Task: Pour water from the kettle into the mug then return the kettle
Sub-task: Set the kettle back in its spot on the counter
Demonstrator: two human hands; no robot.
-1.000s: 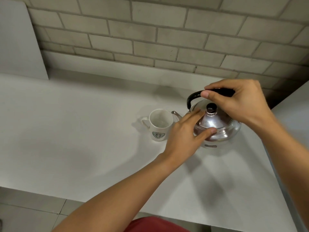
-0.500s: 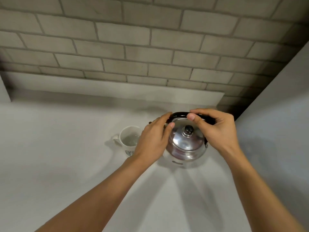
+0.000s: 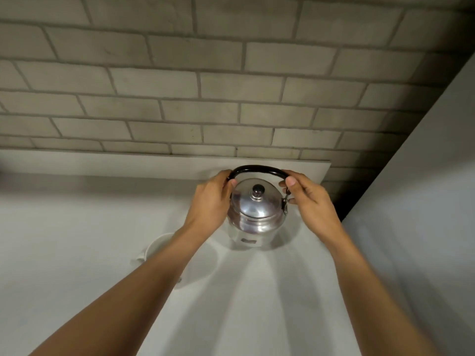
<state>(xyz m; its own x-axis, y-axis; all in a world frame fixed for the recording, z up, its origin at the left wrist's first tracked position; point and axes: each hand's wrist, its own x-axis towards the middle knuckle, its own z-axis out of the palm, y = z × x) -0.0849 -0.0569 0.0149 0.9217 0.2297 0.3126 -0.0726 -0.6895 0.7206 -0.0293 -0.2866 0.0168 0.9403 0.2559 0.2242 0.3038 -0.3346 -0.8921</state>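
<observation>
The shiny steel kettle (image 3: pixel 257 214) with a black knob and a black arched handle stands upright on the white counter (image 3: pixel 77 253), close to the back ledge. My left hand (image 3: pixel 209 201) wraps its left side, fingers at the handle's left end. My right hand (image 3: pixel 309 199) pinches the handle's right end by the hinge. The white mug (image 3: pixel 157 246) sits to the kettle's front left. My left forearm hides most of it, so only part of its rim and handle shows.
A low white ledge (image 3: pixel 128 163) runs along the back under a grey brick wall (image 3: pixel 231 86). A tall grey panel (image 3: pixel 424 201) closes off the right side, right next to my right hand.
The kettle has gone back and to the right, away from the mug. My right hand slid from the handle's top to its right end. The left hand moved up to the handle's left end.
</observation>
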